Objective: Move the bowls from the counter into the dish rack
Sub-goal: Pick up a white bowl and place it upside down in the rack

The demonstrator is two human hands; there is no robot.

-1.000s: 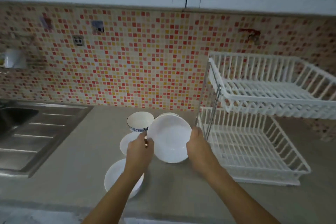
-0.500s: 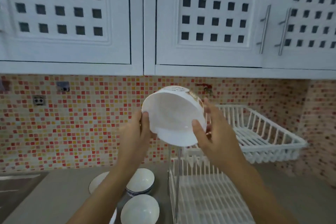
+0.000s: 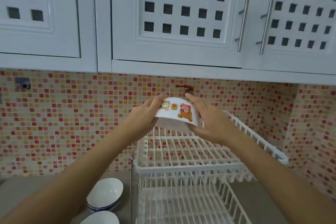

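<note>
A white bowl with cartoon bear stickers (image 3: 177, 112) is turned upside down and held between both hands just above the back of the upper tier of the white dish rack (image 3: 190, 166). My left hand (image 3: 145, 114) grips its left side, my right hand (image 3: 209, 122) its right side. On the counter at the lower left stand a blue-rimmed white bowl (image 3: 105, 193) and another white bowl (image 3: 101, 218), partly cut off by the frame's edge.
The rack's lower tier (image 3: 181, 203) sits on the grey counter (image 3: 21, 187). White wall cabinets (image 3: 181, 14) with metal handles hang overhead. A mosaic tile wall (image 3: 63, 123) runs behind, with a red hook (image 3: 187, 88) just behind the bowl.
The bowl went from facing me over the counter to upside down, and both hands carried it right and forward to the rack's upper tier. The view tilted upward.
</note>
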